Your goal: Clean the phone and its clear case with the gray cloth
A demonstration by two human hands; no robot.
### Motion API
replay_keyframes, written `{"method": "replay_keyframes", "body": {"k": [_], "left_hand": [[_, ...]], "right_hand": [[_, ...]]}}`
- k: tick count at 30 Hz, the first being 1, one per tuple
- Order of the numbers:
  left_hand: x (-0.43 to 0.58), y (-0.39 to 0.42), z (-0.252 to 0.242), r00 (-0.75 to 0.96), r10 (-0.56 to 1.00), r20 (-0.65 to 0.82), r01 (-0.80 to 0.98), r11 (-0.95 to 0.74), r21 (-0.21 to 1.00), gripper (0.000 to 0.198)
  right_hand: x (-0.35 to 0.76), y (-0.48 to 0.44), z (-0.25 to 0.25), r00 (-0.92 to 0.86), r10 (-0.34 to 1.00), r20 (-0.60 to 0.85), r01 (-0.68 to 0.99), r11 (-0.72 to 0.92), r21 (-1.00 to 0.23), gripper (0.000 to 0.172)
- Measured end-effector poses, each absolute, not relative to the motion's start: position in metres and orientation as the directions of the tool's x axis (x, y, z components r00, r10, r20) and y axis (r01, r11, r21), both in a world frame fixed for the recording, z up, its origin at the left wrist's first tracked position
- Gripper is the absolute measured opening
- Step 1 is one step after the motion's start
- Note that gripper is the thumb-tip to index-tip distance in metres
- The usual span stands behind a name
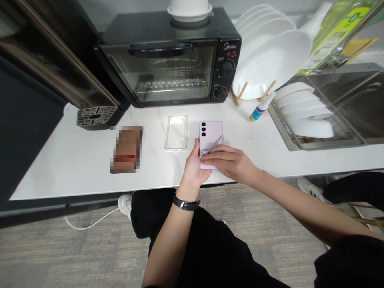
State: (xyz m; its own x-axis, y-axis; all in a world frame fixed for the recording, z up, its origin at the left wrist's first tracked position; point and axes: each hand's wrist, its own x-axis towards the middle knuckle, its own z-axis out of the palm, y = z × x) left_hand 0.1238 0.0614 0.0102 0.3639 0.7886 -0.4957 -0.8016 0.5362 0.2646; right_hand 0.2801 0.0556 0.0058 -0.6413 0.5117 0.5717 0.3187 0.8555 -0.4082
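A pale lilac phone (213, 130) lies back side up in my left hand (193, 166), with its three black camera lenses at the top left. My left fingers wrap beneath it, and the thumb runs along its left edge. On the lower back of the phone, my right hand (234, 162) presses a thin greyish cloth (216, 142), partly hidden under the fingers. A clear phone case (176, 134) rests on the white counter to the left. Further left is a flat dark-edged object (127, 150), its surface blurred out by pixels.
Behind stands a black toaster oven (168, 60). White plates (270, 60) fill a wooden rack beside it. A small spray bottle (259, 110) stands near the sink (288, 136), where bowls (306, 110) sit in a wire rack. At left is a drip tray (96, 117).
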Motion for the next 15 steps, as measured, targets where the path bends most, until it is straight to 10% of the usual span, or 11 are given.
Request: {"method": "replay_keyframes", "body": {"k": [15], "left_hand": [[0.126,0.058,0.012,0.346,0.824,-0.449,-0.770,0.522,0.366,0.057]], "right_hand": [[0.311,0.079,0.013,-0.480,0.621,0.620,0.504,0.773,-0.385,0.030]]}}
